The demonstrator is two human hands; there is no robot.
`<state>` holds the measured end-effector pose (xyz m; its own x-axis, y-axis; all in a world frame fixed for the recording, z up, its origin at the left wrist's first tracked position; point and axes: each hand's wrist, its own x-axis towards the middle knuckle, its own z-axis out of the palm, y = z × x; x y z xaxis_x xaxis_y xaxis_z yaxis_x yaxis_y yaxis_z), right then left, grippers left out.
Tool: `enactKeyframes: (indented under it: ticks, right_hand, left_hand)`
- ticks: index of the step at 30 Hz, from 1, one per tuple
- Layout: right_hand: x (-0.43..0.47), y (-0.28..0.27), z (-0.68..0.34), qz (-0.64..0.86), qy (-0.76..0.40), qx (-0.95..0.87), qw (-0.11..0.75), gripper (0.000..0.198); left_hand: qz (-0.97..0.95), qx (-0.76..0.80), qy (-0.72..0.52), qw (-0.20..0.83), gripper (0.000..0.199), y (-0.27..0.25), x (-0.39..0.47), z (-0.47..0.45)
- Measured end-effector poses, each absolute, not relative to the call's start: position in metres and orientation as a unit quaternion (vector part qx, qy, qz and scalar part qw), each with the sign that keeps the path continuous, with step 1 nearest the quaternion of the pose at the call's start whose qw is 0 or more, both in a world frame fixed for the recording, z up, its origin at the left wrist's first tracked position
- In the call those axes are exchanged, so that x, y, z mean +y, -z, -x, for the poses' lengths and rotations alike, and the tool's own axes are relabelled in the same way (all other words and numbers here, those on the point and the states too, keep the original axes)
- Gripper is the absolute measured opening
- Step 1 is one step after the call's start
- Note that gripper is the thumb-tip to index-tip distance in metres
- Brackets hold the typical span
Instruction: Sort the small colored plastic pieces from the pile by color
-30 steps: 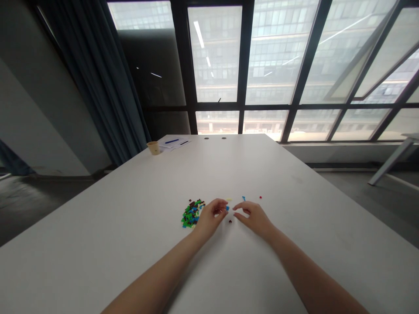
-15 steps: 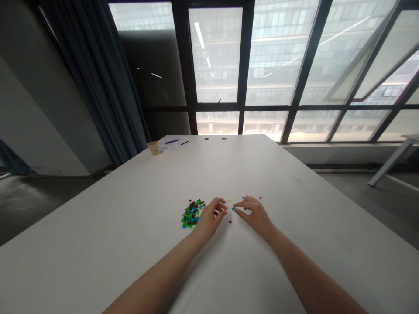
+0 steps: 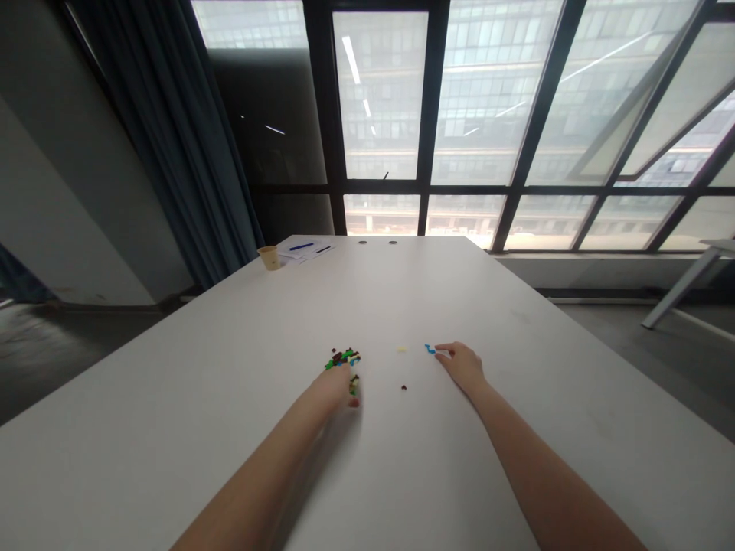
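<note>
Two hands apart: left hand (image 3: 338, 388) over brick pile (image 3: 343, 358), grip unclear; right hand (image 3: 462, 364) fingertips pinching blue piece (image 3: 429, 350).

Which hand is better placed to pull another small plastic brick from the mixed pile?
Left. The left hand rests over the heap of small green, blue and brown plastic bricks, while the right hand is off beside the small blue piece.

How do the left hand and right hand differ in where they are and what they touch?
The left hand lies over the pile of bricks, covering much of it; the right hand is off to the side. The right hand's fingertips meet a lone blue piece; the left hand is blurred, the right sharp. Both rest on the white table.
</note>
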<state>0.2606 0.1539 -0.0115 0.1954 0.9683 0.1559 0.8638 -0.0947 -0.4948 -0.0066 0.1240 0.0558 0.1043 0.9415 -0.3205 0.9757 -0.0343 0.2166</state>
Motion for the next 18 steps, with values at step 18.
enactKeyframes:
  ticks: [18]
  right_hand:
    - [0.135, -0.005, -0.248, 0.644, -0.099, -0.698, 0.298, 0.025]
  left_hand:
    - [-0.776, 0.616, -0.043, 0.127, 0.020, -0.041, 0.142, 0.007]
